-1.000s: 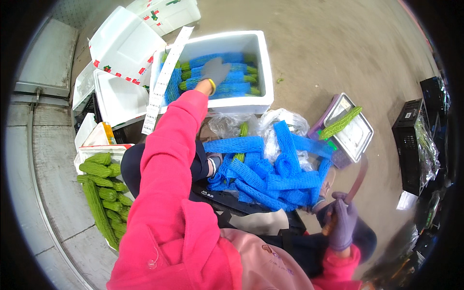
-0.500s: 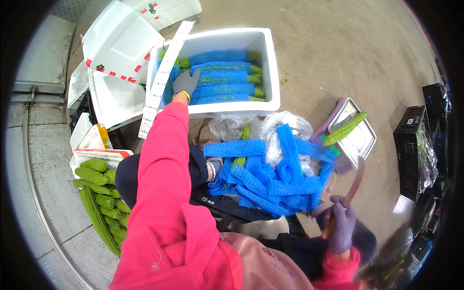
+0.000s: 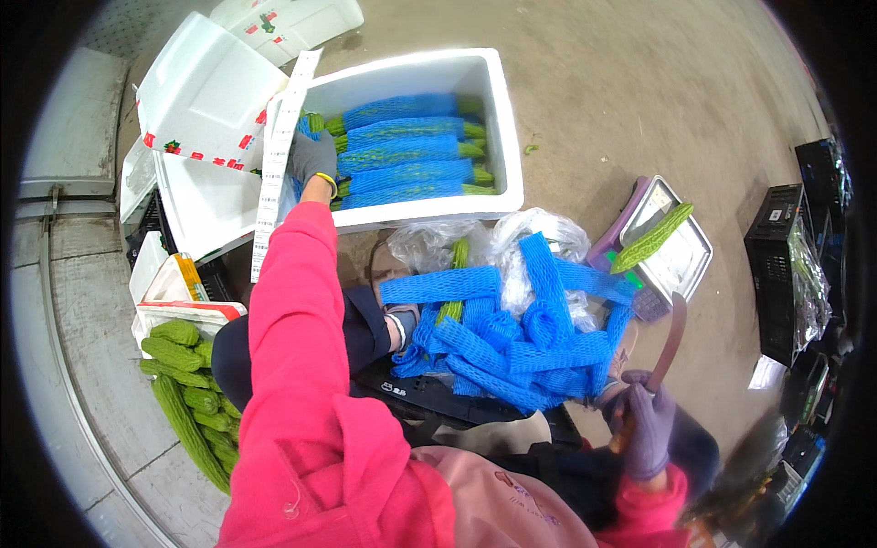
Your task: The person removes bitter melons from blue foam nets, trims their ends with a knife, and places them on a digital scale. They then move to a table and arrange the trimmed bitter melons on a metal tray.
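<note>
In a grey glove, my left hand [image 3: 313, 157] reaches into the white foam box [image 3: 508, 137] at its left end. Its fingers curl over a bitter melon [image 3: 312, 124] in a blue net sleeve, standing crosswise to the others; much of it is hidden. Beside the hand, several bitter melons in blue net sleeves [image 3: 402, 151] lie in rows. A white strip of labels [image 3: 272, 173] hangs over the box's left rim. My right hand [image 3: 650, 429], in a purple glove, grips the handle of a curved-blade knife [image 3: 673, 342], held out near my right knee.
Loose blue net sleeves [image 3: 493, 342] pile up between my legs, beside clear plastic bags [image 3: 539, 247]. One bitter melon [image 3: 653, 237] rests on a scale [image 3: 683, 260]. More bitter melons [image 3: 196, 402] lie at left, below foam lids [image 3: 206, 100]. Black crates [image 3: 775, 274] stand at right.
My left hand has moved left, off the sleeved rows to the box's left end, its fingers now curled. The label strip has shifted left. The knife stays in my right hand.
</note>
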Tool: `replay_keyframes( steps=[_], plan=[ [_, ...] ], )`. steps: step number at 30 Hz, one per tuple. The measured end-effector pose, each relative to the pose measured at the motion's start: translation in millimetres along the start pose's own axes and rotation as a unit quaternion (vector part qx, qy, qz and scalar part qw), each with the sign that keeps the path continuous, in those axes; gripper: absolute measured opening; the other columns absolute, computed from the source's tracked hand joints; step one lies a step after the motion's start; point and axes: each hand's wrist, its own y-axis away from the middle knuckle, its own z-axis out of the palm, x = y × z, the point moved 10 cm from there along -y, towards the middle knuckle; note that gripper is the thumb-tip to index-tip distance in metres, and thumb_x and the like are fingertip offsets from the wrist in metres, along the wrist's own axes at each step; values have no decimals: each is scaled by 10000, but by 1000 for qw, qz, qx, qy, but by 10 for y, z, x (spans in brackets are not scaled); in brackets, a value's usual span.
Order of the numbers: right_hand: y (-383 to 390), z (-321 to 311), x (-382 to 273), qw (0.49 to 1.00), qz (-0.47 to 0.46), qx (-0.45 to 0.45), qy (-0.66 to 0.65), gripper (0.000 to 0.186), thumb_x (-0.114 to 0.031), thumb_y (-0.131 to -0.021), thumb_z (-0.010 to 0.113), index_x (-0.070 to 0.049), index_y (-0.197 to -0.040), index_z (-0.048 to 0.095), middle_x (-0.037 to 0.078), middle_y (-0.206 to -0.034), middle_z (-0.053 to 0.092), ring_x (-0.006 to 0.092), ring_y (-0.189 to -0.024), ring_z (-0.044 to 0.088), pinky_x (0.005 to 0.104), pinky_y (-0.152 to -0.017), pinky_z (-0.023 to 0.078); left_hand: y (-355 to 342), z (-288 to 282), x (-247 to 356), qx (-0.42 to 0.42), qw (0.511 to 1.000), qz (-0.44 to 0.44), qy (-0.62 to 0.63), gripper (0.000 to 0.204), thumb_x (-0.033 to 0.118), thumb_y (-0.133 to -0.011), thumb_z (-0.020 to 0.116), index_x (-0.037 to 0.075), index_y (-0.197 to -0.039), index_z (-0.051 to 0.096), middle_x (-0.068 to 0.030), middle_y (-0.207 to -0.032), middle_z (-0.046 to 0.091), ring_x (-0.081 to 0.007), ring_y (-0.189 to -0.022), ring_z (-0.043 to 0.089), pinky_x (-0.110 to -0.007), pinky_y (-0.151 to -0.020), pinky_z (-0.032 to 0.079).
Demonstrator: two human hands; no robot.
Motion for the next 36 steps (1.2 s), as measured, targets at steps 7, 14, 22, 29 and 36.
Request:
replay_keyframes(
  steps=[7, 14, 22, 29, 36],
  plan=[
    [-41, 19, 18, 1000, 0, 2, 2, 222, -164, -986, 555, 7, -1125, 577, 52, -678, 551, 100, -501, 500, 209, -453, 379, -253, 113, -267, -49, 994, -99, 15, 894, 635, -753, 660, 53, -1396, 439, -239, -1373, 508, -395, -1256, 492, -470, -1040, 381],
    [-64, 83, 14, 1000, -4, -5, 9, 231, -170, -979, 562, 10, -1124, 576, 47, -676, 546, 100, -497, 499, 218, -456, 396, -241, 180, -76, -134, 989, -36, -55, 740, 600, -753, 673, 40, -1232, 597, -241, -1225, 602, -377, -1172, 561, -467, -994, 424],
    [-54, 63, 48, 1000, 9, -3, 6, 230, -172, -980, 563, 6, -1125, 576, 48, -672, 550, 103, -494, 502, 219, -459, 402, -99, 269, -229, -176, 976, -94, 87, 712, 475, -718, 768, 13, -1221, 567, -244, -1184, 639, -388, -1107, 620, -463, -923, 488],
    [-5, 25, 61, 1000, -4, -9, -1, 206, -156, -991, 545, -8, -1130, 578, 54, -684, 564, 110, -498, 503, 221, -462, 397, 171, -42, 145, -141, 986, -47, 71, 647, 434, -731, 747, 39, -1213, 575, -195, -1169, 656, -365, -1085, 627, -464, -962, 449],
    [73, 20, 47, 999, -41, -19, -5, 194, -146, -994, 547, -5, -1123, 582, 54, -688, 562, 109, -515, 512, 223, -471, 398, 378, -595, 1382, -52, 960, 192, 198, 619, 457, -748, 755, 33, -1168, 592, -200, -1086, 661, -396, -1004, 625, -473, -880, 482]
  ],
)
